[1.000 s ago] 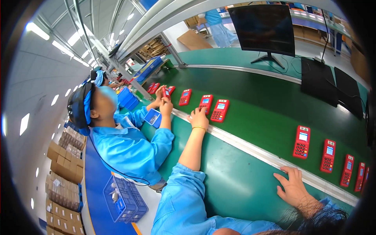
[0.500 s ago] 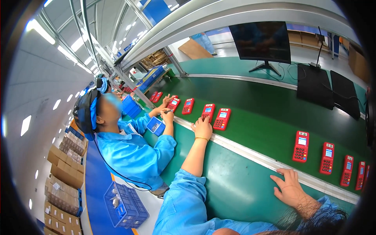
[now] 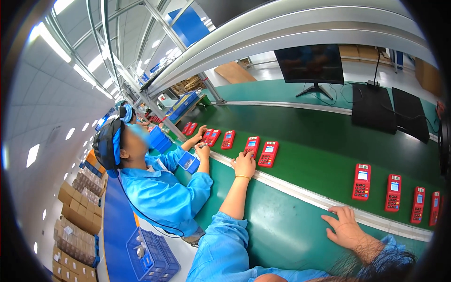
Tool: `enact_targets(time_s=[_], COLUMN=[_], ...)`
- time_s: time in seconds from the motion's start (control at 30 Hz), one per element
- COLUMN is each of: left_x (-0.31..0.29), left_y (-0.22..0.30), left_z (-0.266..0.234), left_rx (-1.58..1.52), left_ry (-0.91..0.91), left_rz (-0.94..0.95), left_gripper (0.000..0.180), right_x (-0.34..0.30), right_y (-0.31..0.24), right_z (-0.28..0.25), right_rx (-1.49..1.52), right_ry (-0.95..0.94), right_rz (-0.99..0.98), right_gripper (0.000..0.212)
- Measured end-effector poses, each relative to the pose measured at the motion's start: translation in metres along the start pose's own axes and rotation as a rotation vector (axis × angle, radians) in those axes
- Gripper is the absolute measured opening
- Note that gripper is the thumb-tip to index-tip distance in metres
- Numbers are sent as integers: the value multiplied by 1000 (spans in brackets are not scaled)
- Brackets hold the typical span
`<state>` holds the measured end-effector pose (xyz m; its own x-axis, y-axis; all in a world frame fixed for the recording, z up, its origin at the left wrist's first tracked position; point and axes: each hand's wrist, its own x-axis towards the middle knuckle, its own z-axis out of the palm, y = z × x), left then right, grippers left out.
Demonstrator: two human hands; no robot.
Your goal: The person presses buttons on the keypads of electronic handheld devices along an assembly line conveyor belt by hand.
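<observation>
Left hand (image 3: pixel 244 166): whether fingers are clamped cannot be told
Red terminal (image 3: pixel 252 143): near end covered by fingertips
Right hand (image 3: pixel 346 228): fingers spread

Conveyor belt (image 3: pixel 312 152) and stacked cartons (image 3: pixel 75 232) show a factory.

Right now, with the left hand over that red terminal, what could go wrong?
The left hand might nudge the red terminal it partly covers into the neighbouring terminal, as the two lie close together. The bare left forearm could also bump the co-worker's sleeve, which is nearby.
</observation>
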<state>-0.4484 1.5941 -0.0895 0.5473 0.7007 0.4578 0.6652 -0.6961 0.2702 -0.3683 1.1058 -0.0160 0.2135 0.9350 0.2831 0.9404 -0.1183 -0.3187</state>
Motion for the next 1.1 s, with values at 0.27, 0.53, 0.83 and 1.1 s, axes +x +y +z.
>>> enact_targets(time_s=[0.27, 0.53, 0.83, 1.1], left_x=[5, 9, 30, 61], left_y=[-1, -7, -37, -93], left_z=[-6, -4, 0, 23], left_rx=[-36, 0, 148, 216], left_ry=[-25, -33, 212, -4], left_rz=[26, 62, -23, -236], left_gripper=[30, 30, 35, 62], right_x=[7, 16, 22, 25], right_y=[0, -2, -2, 0], right_z=[3, 8, 11, 14], right_rx=[-10, -7, -5, 7], right_ry=[21, 15, -3, -19], right_rz=[-19, -27, 8, 5], right_gripper=[49, 49, 49, 47])
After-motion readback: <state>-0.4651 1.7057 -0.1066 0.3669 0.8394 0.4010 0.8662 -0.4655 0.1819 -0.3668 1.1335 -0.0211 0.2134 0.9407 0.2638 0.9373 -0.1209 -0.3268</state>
